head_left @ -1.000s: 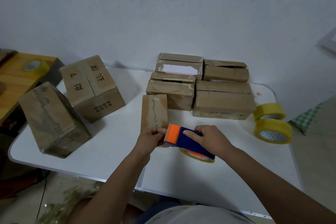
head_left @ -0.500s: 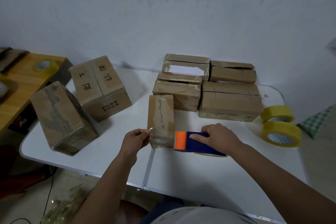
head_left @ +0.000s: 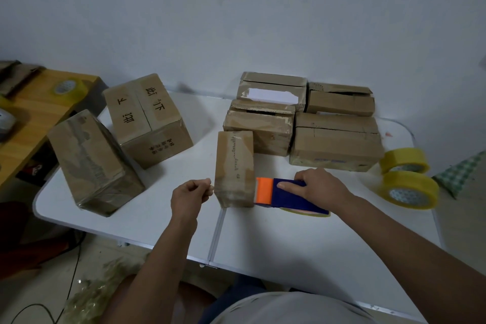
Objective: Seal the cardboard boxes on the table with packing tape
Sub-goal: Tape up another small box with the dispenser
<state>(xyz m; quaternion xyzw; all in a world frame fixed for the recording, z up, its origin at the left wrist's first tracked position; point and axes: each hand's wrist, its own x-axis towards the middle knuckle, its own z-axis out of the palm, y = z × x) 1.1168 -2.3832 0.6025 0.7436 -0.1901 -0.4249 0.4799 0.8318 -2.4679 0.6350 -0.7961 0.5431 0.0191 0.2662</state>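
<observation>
Nearest to us, our left hand (head_left: 190, 196) sits at about 7 o'clock of the small box (head_left: 234, 169), fingers curled with thumb and forefinger pinched at the box's near-left corner; whether they hold the clear tape's end we cannot tell. Our right hand (head_left: 319, 188) grips the tape dispenser (head_left: 288, 193), forefinger laid along its blue body, its orange head touching the small box's near-right edge at 3 o'clock. A shiny band of clear tape lies across the near end of the box's top. Under the dispenser the yellow rim of its roll shows.

The small box stands on the white table (head_left: 263, 239), just beyond the table's centre seam. At 3 o'clock, well apart near the table's right edge, two yellow tape rolls (head_left: 409, 189) lie touching each other.

At 9 o'clock a tilted box (head_left: 92, 163) leans, and at 10 o'clock a printed box (head_left: 147, 118) rests beside it. At 12 to 1 o'clock, four boxes (head_left: 334, 139) cluster against the wall, the nearest left one touching the small box's far end. Far left, a wooden bench (head_left: 29, 123) carries another tape roll (head_left: 67, 87).
</observation>
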